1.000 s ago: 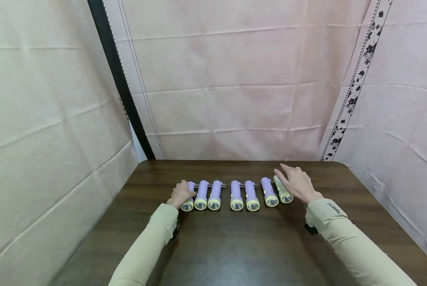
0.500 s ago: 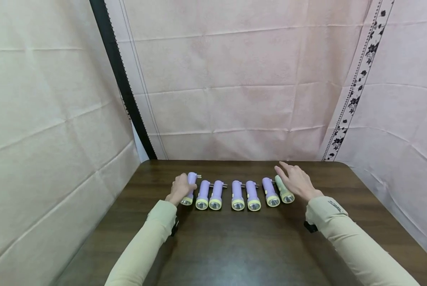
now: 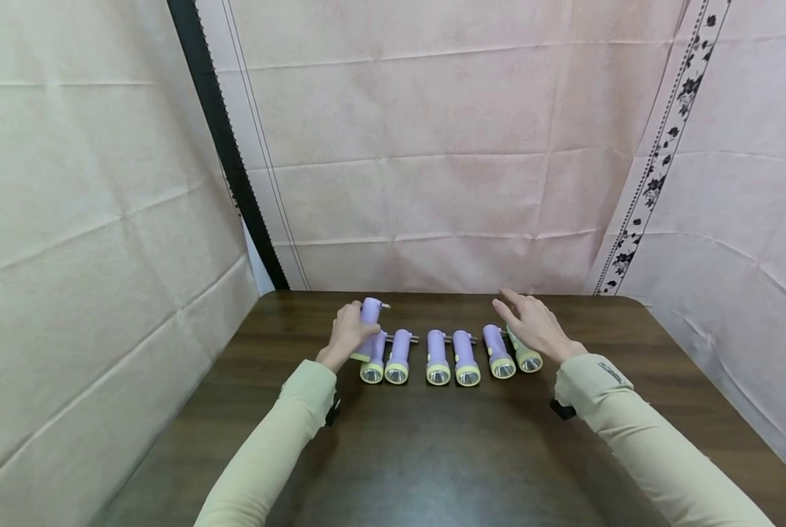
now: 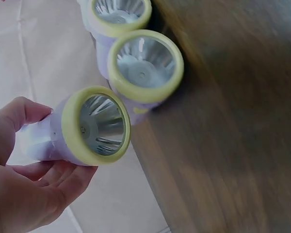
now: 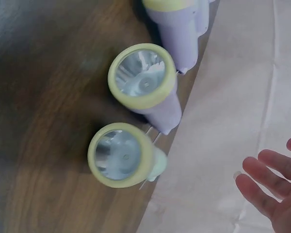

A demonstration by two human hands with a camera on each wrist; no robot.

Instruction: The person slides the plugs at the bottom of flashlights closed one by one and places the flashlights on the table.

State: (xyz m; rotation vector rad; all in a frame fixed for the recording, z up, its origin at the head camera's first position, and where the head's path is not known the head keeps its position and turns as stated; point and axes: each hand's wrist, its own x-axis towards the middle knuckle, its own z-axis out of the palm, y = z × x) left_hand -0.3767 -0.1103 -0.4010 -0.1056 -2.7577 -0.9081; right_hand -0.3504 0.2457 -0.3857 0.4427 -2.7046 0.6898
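Note:
My left hand (image 3: 348, 333) grips a purple flashlight (image 3: 370, 310) with a yellow rim, raised above the row. In the left wrist view, its round reflector (image 4: 104, 125) faces the camera, with the thumb on one side of the body and fingers curled on the other. Metal prongs stick out near its tail. My right hand (image 3: 535, 326), fingers spread and holding nothing, hovers over the right end of the row. Nearest below it lies a pale green flashlight (image 3: 529, 361), partly hidden by the hand in the head view. Beside that one is a purple flashlight (image 3: 498, 353).
More purple flashlights lie side by side: a pair (image 3: 398, 356) next to the left hand and another pair (image 3: 437, 359) mid-row. They rest on a dark brown wooden table (image 3: 406, 454). Pale cloth (image 3: 399, 146) hangs behind the table and along both sides.
The left hand has lifted the leftmost purple flashlight off the table and carried it up and slightly right. The right hand has shifted slightly left and away from the body, still empty.

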